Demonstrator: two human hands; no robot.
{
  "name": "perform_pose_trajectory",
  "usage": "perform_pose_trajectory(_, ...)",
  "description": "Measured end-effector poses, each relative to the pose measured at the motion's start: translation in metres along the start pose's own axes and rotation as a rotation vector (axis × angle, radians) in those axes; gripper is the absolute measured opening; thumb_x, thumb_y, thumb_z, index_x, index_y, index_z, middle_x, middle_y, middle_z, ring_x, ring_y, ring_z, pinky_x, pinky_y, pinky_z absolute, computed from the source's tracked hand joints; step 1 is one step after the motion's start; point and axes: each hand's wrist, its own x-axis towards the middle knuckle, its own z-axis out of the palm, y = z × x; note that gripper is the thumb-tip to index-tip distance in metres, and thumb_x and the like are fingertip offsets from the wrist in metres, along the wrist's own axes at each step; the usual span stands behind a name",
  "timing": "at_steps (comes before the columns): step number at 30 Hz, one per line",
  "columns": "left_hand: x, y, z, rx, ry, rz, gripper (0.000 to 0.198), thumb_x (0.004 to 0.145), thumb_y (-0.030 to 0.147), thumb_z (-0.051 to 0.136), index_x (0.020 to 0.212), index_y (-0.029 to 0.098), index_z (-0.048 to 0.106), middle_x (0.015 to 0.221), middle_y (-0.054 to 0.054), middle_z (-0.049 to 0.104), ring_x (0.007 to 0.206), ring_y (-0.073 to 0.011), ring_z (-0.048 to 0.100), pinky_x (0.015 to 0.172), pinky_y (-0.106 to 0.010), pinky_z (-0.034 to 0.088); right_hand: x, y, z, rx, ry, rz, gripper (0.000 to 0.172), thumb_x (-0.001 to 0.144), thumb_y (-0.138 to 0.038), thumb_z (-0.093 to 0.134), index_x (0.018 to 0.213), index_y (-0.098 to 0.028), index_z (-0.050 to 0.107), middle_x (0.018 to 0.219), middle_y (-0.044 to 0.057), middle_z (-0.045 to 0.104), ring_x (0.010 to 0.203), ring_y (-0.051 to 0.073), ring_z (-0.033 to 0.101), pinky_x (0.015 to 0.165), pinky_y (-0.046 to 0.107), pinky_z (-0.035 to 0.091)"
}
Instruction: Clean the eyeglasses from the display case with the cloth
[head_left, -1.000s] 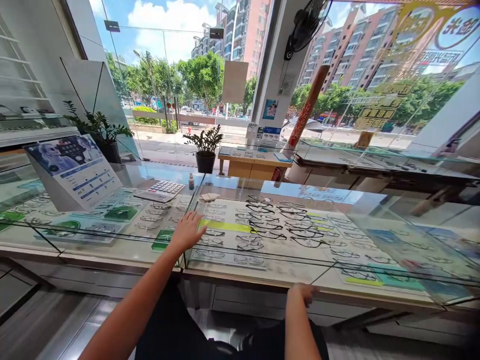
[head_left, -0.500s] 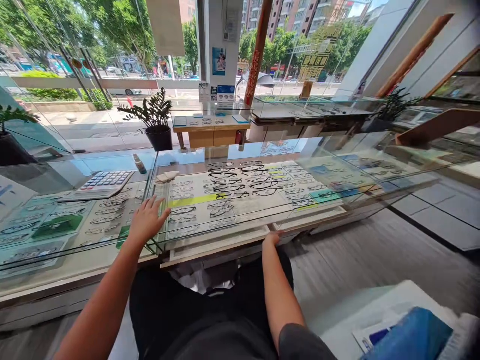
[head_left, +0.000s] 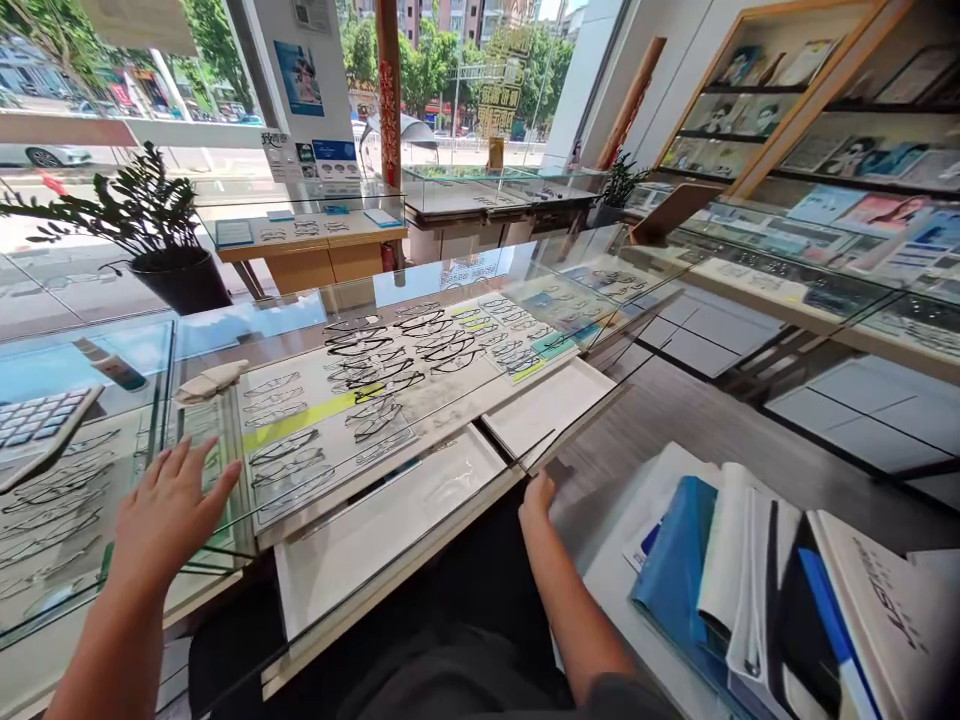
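My left hand (head_left: 169,515) lies on the glass top of the display counter with its fingers spread and nothing in them. Down at the counter's front, my right hand (head_left: 536,500) has its fingers curled at the front edge of a shallow white drawer (head_left: 375,550), near its right end. That drawer is pulled out towards my body. A second white drawer (head_left: 547,405) stands partly out to its right. Under the glass, rows of eyeglasses (head_left: 367,350) lie on white trays with yellow strips. A folded beige cloth (head_left: 211,382) rests on the glass beyond my left hand.
On the counter's left are a calculator (head_left: 45,425) and a small bottle (head_left: 110,364). To my right, folders and books (head_left: 750,580) stand on a white surface. A potted plant (head_left: 176,260) and another display case (head_left: 300,225) are beyond the counter.
The white drawer has come further out towards me, and the one beside it is further out too. My view has turned to the right. My left hand stays spread on the glass.
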Motion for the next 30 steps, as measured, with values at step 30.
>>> perform_pose_trajectory(30,-0.004,0.005,0.002,-0.091,0.026,0.033,0.092,0.110,0.070,0.018,0.171,0.011,0.053,0.184,-0.022,0.042,0.173,-0.0430,0.035,0.137,-0.066,0.036,0.065,-0.300,0.018,-0.951,-0.538,-1.588,0.016,0.093,-0.015,0.077,0.101,-0.021,0.089,0.129,0.011,0.085,0.130,0.033,0.067,0.110,0.043,0.049)
